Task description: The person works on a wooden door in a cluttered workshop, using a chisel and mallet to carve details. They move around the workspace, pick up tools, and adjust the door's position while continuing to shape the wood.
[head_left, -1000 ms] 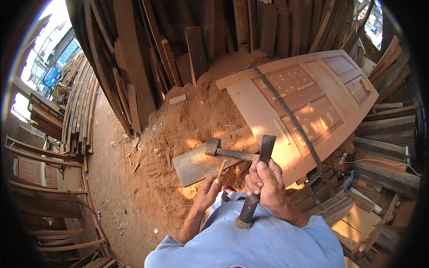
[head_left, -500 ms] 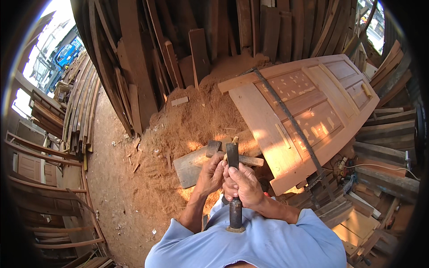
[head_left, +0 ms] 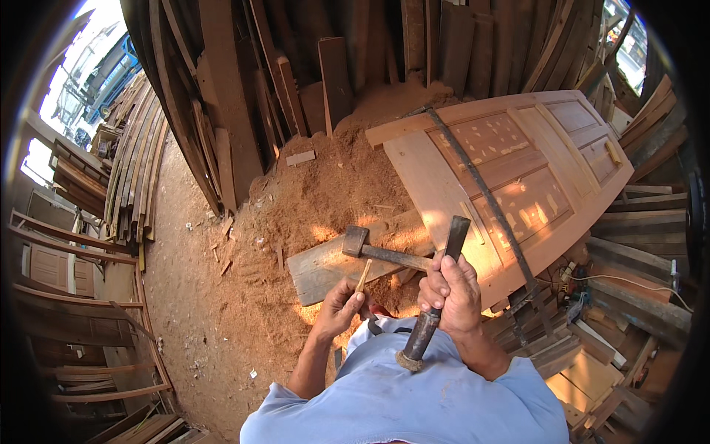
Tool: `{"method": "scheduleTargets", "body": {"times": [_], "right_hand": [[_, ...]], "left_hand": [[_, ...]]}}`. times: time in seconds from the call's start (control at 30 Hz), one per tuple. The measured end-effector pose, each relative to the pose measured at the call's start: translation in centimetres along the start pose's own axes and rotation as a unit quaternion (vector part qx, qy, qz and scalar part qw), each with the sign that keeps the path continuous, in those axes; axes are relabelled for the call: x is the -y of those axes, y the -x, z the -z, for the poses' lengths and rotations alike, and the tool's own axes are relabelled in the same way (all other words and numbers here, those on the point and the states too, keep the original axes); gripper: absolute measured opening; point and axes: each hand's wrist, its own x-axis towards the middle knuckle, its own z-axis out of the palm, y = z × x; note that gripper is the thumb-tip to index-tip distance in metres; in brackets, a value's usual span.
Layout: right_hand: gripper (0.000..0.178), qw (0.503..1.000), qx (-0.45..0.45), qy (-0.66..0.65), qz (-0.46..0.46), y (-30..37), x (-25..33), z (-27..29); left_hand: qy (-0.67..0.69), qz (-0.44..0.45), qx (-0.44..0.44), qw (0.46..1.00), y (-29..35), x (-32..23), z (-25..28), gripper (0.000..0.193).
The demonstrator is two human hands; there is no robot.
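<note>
My left hand (head_left: 337, 309) pinches a small tapered wooden peg (head_left: 363, 276) between thumb and fingers, its tip pointing up. My right hand (head_left: 454, 297) is wrapped around a wide chisel (head_left: 421, 339); the dark flat blade points up and away, and the worn handle end hangs toward my shirt. Beyond both hands a hammer (head_left: 355, 241) lies across a weathered plank (head_left: 307, 272), with its handle running right, partly behind my right hand. A panelled wooden door (head_left: 421, 185) lies to the right, with a long metal bar clamp (head_left: 484, 192) across it.
Sawdust (head_left: 347, 177) is heaped on the ground ahead. Tall boards (head_left: 336, 81) lean at the back. Stacked timber (head_left: 643, 255) and a pale cable (head_left: 629, 278) lie right of the door. Long strips (head_left: 133, 163) and frames line the left side.
My hands have moved apart. The chisel has swung right and tilted in my right hand, while the peg stays in my left, a little lower. The hammer now shows more fully.
</note>
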Motion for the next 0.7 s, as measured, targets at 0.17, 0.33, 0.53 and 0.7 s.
{"method": "scheduleTargets", "body": {"times": [0.17,0.33,0.53,0.7], "right_hand": [[0.018,0.980,0.073,-0.054,-0.179,-1.7,-4.7,-3.0],[0.021,0.989,0.066,-0.027,-0.129,-0.6,-4.9,-2.3],[0.021,0.996,0.060,0.065,-0.001,1.8,-0.6,-2.1],[0.019,0.991,0.048,-0.012,-0.123,-1.4,-4.2,-2.1]], "left_hand": [[-0.083,-0.089,-0.019,0.992,-6.5,-3.3,-1.9,0.015],[-0.212,-0.032,0.016,0.977,-5.0,-5.0,-2.1,0.019],[-0.085,0.109,-0.024,0.990,1.8,1.2,-1.2,0.030],[0.050,0.025,-0.046,0.997,-4.9,-2.0,0.2,0.033]]}}
